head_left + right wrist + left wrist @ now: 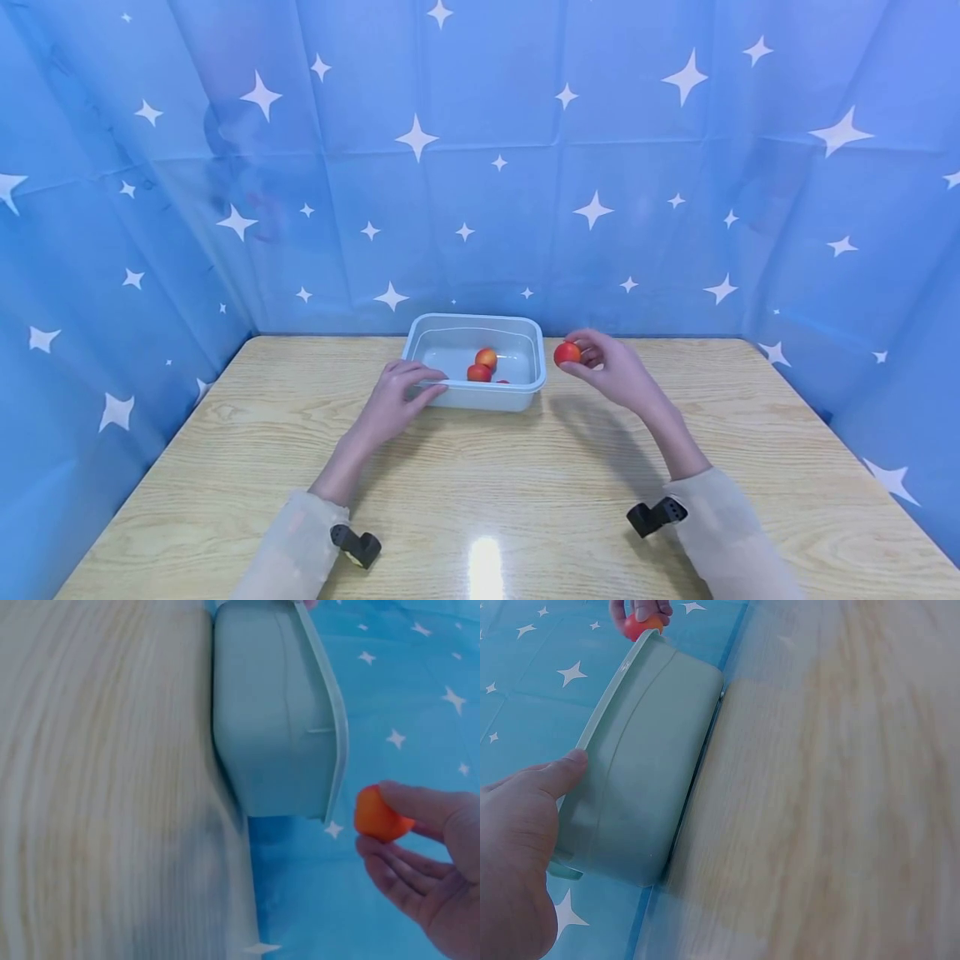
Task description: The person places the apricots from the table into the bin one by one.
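Observation:
A pale blue-green plastic tub stands near the table's back edge. My left hand grips its front left rim. The left wrist view shows the thumb on the outside of the rim, with the other fingers mostly hidden. Just beyond the tub's right side, my right hand pinches a small round red-orange fruit between thumb and fingers, apart from the rim. Inside the tub lie an orange-red fruit, a redder one touching it, and a red piece mostly hidden by the front wall.
The wooden table carries the tub and reaches toward me. A blue curtain with white stars hangs right behind the table and along both sides. Black wrist cameras sit on both pale sleeves.

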Motion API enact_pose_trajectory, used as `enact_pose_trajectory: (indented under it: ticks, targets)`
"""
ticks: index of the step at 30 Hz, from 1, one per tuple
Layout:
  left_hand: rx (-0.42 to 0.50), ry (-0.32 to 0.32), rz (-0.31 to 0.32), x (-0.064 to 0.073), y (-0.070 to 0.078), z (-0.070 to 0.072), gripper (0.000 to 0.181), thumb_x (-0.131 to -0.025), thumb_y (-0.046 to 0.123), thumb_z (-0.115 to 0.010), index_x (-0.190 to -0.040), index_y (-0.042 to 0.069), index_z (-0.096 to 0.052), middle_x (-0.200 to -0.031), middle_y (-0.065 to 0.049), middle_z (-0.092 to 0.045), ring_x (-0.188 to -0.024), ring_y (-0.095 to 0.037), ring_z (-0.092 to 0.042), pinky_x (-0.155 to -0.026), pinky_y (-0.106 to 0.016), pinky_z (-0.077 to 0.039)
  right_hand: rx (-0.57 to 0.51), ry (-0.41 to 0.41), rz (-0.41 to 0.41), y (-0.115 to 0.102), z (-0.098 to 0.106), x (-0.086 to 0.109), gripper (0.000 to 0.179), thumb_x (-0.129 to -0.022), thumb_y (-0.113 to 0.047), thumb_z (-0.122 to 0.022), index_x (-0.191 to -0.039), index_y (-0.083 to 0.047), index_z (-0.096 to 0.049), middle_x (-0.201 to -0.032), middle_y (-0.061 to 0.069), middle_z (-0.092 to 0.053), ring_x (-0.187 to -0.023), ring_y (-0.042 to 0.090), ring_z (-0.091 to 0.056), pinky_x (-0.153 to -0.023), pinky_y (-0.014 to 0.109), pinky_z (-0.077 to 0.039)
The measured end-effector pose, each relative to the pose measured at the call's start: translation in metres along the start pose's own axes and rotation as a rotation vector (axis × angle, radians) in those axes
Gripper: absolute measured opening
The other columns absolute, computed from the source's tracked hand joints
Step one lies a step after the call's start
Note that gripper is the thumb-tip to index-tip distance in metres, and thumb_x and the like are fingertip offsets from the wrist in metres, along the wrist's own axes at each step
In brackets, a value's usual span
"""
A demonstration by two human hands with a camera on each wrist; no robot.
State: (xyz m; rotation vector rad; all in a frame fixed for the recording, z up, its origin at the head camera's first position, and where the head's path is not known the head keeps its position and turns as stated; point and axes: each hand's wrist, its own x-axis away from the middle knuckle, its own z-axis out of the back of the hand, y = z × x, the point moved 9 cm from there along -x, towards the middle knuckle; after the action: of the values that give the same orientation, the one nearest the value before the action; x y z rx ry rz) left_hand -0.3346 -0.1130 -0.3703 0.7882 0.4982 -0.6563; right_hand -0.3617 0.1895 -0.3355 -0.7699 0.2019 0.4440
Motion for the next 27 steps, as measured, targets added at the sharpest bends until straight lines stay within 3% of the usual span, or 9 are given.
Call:
enact_pose_trajectory:
  ticks: [27]
  targets:
    - [0.008, 0.001, -0.006, 0.000, 0.001, 0.001, 0.015, -0.090, 0.016, -0.078, -0.103, 0.009, -0.078, -0.097, 0.000, -0.074, -0.102, -0.024, -0.061, -0.097, -0.046, -0.040, -0.105, 0.050, -0.005, -0.029, -0.014, -0.024, 0.042, -0.090, -0.016, -0.079, -0.128, -0.009, -0.064, -0.112, 0.010, -0.071, -0.094, 0.023, -0.067, -0.082, 0.040, -0.055]
